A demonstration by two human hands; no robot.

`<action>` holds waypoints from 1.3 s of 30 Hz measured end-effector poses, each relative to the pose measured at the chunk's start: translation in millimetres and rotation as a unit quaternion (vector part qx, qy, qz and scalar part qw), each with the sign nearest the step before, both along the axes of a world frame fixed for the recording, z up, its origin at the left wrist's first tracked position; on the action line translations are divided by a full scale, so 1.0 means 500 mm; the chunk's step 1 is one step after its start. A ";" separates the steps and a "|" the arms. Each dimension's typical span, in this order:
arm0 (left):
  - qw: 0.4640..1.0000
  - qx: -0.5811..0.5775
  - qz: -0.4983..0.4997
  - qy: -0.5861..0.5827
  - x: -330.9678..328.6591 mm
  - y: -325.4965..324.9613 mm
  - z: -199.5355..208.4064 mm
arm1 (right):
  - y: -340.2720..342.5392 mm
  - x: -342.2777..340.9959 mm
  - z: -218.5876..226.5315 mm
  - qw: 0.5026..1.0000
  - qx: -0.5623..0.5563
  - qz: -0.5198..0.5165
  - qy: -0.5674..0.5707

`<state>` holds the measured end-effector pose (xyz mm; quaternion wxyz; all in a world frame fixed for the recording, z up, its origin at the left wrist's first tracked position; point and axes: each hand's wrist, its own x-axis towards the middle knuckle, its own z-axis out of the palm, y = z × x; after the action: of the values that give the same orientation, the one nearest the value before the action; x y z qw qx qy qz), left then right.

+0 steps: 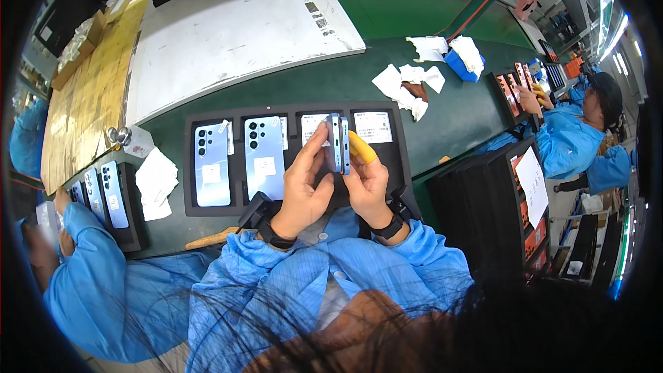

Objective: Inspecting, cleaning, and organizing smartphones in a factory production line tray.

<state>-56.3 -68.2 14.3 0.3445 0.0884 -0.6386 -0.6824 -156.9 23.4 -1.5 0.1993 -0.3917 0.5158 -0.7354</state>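
Observation:
My left hand (302,183) and my right hand (369,190) hold two blue smartphones upright, side by side, with their narrow edges facing up. The left phone (334,139) is pressed against or very close to the right phone (346,144). A yellow finger cot (362,146) covers one finger of my right hand. Below lies a black foam tray (406,159). Its two left slots hold a light-blue phone (214,181) and another light-blue phone (265,144), both back side up with white stickers. Printed white labels (373,128) show in the right slots, partly hidden by my hands.
White cloths (404,86) and a blue box (459,65) lie beyond the tray; another white cloth (157,183) is at left. A large white board (235,34) spans the back. Stacked black trays (476,207) stand at right. Co-workers sit on both sides.

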 end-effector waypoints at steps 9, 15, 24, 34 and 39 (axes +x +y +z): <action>0.999 -0.026 0.012 -0.032 -0.001 -0.017 0.019 | 0.000 -0.003 0.001 1.000 -0.005 0.018 -0.015; 0.996 -0.041 -0.020 -0.082 0.005 -0.035 0.048 | 0.007 -0.008 0.007 1.000 0.002 0.010 -0.012; 0.943 -0.312 0.029 -0.116 -0.010 -0.058 0.071 | 0.028 -0.011 0.092 0.990 0.096 -0.025 0.100; 0.912 -0.385 0.102 -0.100 -0.023 -0.041 0.067 | 0.051 -0.027 0.110 0.969 0.150 -0.107 0.163; 0.907 -0.380 0.155 -0.097 -0.028 -0.055 0.042 | 0.089 -0.076 0.092 0.959 0.251 -0.112 0.068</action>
<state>-70.5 -95.5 35.5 0.3898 0.1147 -0.8580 -0.3143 -194.8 67.9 44.5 0.1721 -0.3177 0.7364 -0.5720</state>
